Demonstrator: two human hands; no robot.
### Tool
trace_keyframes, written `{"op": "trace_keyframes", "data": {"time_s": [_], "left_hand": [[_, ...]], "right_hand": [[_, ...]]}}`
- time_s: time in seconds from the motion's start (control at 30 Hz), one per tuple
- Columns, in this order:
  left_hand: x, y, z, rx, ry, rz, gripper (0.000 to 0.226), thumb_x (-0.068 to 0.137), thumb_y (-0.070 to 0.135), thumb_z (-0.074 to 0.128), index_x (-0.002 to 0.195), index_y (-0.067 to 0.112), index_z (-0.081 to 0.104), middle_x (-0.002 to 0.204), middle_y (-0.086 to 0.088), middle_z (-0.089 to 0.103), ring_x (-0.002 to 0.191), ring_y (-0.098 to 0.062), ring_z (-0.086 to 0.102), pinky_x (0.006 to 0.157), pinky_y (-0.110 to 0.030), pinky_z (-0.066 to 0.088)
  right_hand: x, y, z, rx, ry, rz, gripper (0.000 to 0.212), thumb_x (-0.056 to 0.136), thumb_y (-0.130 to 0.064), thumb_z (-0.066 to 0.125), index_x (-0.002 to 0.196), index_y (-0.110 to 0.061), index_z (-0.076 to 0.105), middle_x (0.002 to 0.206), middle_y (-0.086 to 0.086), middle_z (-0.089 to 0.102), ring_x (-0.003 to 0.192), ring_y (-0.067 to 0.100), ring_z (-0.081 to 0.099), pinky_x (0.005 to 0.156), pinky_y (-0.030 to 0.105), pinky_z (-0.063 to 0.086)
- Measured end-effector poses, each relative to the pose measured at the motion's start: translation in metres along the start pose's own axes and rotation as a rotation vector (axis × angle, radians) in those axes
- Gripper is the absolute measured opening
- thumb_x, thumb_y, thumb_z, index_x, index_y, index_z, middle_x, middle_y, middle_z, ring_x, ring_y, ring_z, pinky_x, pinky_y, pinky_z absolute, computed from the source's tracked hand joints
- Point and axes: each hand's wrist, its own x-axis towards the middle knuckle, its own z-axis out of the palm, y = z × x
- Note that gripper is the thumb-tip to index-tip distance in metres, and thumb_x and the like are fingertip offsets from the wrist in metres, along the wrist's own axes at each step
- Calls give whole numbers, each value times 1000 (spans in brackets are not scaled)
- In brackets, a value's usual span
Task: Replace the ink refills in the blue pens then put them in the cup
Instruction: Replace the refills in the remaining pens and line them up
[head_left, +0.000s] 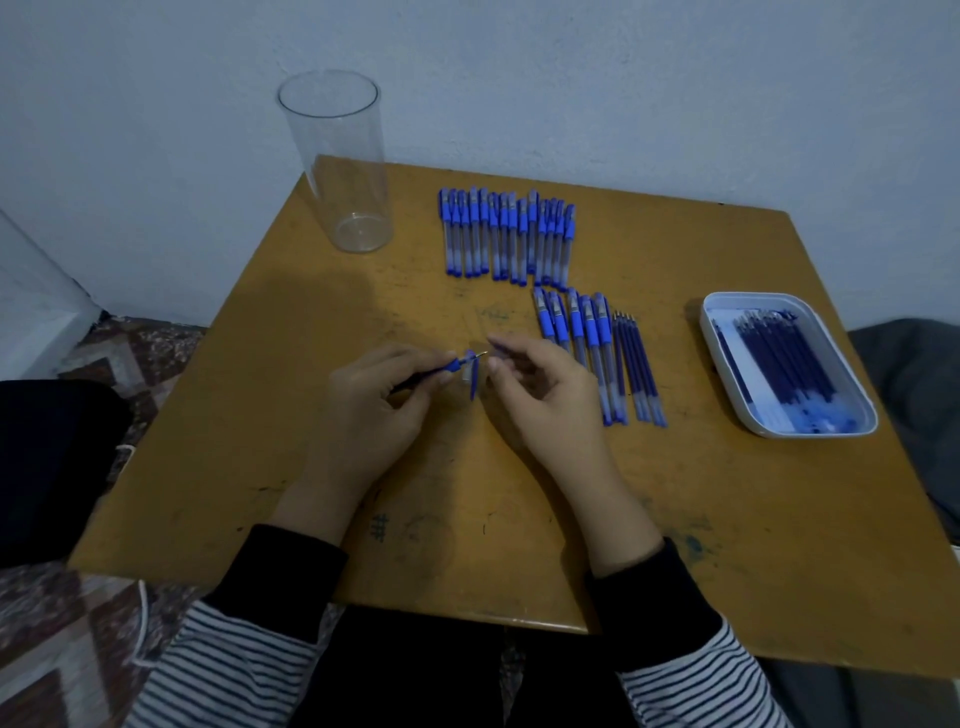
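My left hand (374, 402) pinches a slim blue plastic pen (448, 367), tip toward my right hand (545, 395); a clear, blue-clipped cap (470, 375) sits at its thumb, grip I cannot tell.

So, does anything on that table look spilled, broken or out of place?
Nothing much. The cup stands upright, the pens lie in neat rows, refills sit inside the tray. Only a blue smudge marks the table near its front edge.

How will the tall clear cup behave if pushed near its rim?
The clear cup is tall, narrow and empty, so it probably tips rather than slides. It looks like thin plastic, likely light. It stands near the table corner, so it might fall off.
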Motion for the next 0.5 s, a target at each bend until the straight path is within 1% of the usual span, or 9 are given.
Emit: {"op": "trace_keyframes", "data": {"time_s": [0.07, 0.13, 0.2, 0.27, 0.3, 0.37, 0.43, 0.5], "left_hand": [[0, -1, 2, -10, -12, 23, 19, 85, 3, 78, 104, 6, 78, 96, 4, 72, 89, 3, 65, 79, -11, 48], [-1, -3, 3, -16, -12, 58, 19, 85, 3, 78, 103, 6, 78, 96, 6, 70, 88, 4, 64, 78, -11, 48], [-1, -4, 4, -11, -4, 77, 20, 84, 2, 79, 103, 6, 78, 96, 5, 70, 88, 1, 66, 78, -13, 50], [0, -5, 3, 6, 7, 75, 19, 84, 2, 79, 103, 6, 78, 96, 4, 71, 86, -1, 66, 77, -12, 50], [-1, -5, 3, 9, 16, 71, 18, 85, 2, 78, 103, 6, 78, 95, 4, 71, 85, -1, 66, 76, -12, 49], [-1, -5, 3, 6, 26, 61, 18, 86, 2, 78, 103, 6, 78, 93, 3, 71, 84, -2, 66, 75, -12, 48], [-1, -5, 3, 1, 15, 50, 18, 86, 2, 77, 104, 6, 78, 93, 0, 72, 84, -5, 67, 74, -13, 49], [-1, -5, 3, 5, 8, 46, 18, 87, 2, 76, 104, 6, 78, 93, 0, 73, 84, -4, 66, 75, -11, 47]], "right_hand": [[1, -1, 0, 53, -39, 0, 27, 91, -10, 68, 118, -15, 69, 102, -2, 68, 93, 4, 64, 81, 17, 52], [1, 1, 2, 17, -67, -6, 21, 90, -9, 69, 111, -15, 71, 98, -3, 69, 91, 6, 65, 80, 20, 52], [3, 3, 2, 30, -66, 31, 16, 90, -8, 69, 103, -16, 73, 92, -8, 68, 87, 4, 64, 78, 20, 51], [4, 3, -1, 120, -52, 85, 14, 90, -8, 68, 99, -18, 73, 86, -9, 68, 83, 5, 64, 77, 22, 52], [5, 1, -3, 175, -42, 113, 13, 91, -7, 67, 98, -17, 72, 86, -6, 69, 84, 9, 65, 79, 25, 54], [5, -2, -7, 307, -29, 170, 11, 93, -5, 62, 101, -9, 69, 91, 5, 71, 87, 16, 68, 83, 30, 57], [6, -4, -8, 454, -27, 232, 11, 96, -2, 57, 105, 0, 63, 98, 13, 72, 90, 18, 70, 84, 31, 57], [7, -6, -8, 588, -29, 284, 11, 96, -1, 57, 106, 1, 59, 101, 14, 73, 89, 19, 69, 84, 30, 57]]}}
